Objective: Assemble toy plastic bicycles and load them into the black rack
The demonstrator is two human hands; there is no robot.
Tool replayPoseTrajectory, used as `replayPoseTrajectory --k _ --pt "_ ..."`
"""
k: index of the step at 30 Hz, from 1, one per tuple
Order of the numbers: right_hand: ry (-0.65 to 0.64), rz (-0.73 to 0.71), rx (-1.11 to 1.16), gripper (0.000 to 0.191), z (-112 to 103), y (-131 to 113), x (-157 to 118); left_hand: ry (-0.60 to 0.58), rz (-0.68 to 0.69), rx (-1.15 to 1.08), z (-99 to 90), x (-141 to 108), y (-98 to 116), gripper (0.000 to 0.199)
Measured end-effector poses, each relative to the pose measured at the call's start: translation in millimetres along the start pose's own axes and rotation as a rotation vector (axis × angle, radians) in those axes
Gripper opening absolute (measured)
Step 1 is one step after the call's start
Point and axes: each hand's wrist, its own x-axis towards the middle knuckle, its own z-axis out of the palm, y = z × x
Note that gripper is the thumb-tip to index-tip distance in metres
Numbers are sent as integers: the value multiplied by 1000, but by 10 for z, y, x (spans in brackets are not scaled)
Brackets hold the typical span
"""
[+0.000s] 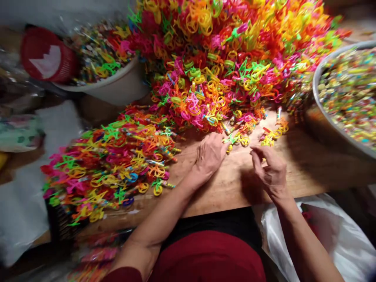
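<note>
My left hand rests on the wooden table, its fingers bent at a small green and yellow plastic piece; whether it grips that piece cannot be made out. To the right, my right hand is held over the wood with thumb and fingers curled and a gap between them; nothing shows in it. Just beyond it lie a few yellow and orange pieces. A large heap of bright plastic pieces rises behind both hands. Another pile, mixed with thin striped sticks, spreads left of my left forearm.
At the right stands a wide metal-rimmed basin full of small colourful items. A white tub holding more pieces and a red basket are at the upper left. A white plastic bag hangs below the table's front edge.
</note>
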Motion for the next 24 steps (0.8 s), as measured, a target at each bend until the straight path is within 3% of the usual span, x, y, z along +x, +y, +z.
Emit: replayPoseTrajectory --k 3,5,11,14,16,18,20,22,24 --pt "91 48 -263 13 -253 379 232 -81 -116 6 58 176 79 15" --pt "103 101 -402 14 -294 642 425 -85 -122 -23 58 230 63 11" --pt "87 351 -461 15 28 1288 1037 -133 -141 -145 64 186 29 10" --pt "54 463 -422 15 88 1442 1210 -143 -218 -265 55 99 17 11" --pt "-46 522 -469 14 41 1360 1227 -178 -362 -603 45 39 -24 15" --pt "-107 453 -562 15 -44 1085 1147 -218 -526 -1065 28 -18 -87 25" --pt "-111 227 -550 21 -117 672 963 -256 -635 -1390 3 -72 -154 33" --pt "-153 19 -340 25 -133 247 699 -301 -685 -1540 -26 -132 -204 29" --pt "-236 -43 -35 25 -77 -69 406 -357 -694 -1615 -51 -199 -226 19"
